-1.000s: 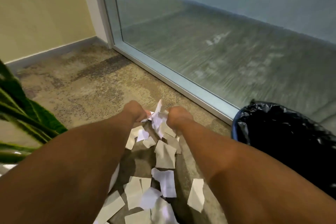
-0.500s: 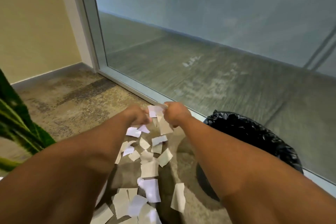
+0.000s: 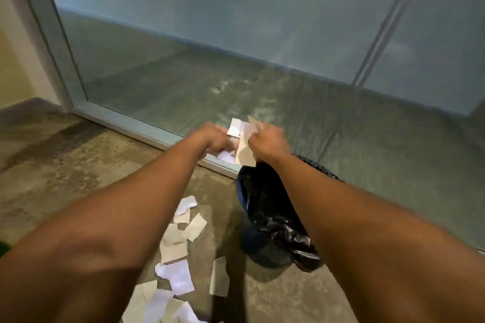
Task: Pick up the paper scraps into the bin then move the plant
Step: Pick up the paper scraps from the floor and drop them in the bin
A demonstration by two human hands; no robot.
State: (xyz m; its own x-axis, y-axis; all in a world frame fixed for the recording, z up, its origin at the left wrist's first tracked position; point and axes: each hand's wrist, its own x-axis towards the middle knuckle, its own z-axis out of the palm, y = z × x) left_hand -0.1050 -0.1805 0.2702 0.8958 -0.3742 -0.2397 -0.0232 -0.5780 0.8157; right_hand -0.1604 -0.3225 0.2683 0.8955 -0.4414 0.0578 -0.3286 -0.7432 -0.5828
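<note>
Gripping a bunch of paper scraps (image 3: 242,136) between them, the left hand (image 3: 214,139) and right hand (image 3: 267,144) hold it just above the black-lined bin (image 3: 265,220); loose scraps (image 3: 178,252) lie on the floor (image 3: 65,170) left of the bin.

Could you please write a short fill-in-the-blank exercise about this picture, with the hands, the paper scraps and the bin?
1. The left hand and the right hand together grip a bunch of ____ scraps.
2. The bin is lined with a ____ plastic bag.
3. More loose scraps lie on the ____ between the two forearms.
4. Behind the hands stands a large ____ wall in a metal frame.

Missing words: paper; black; floor; glass
</note>
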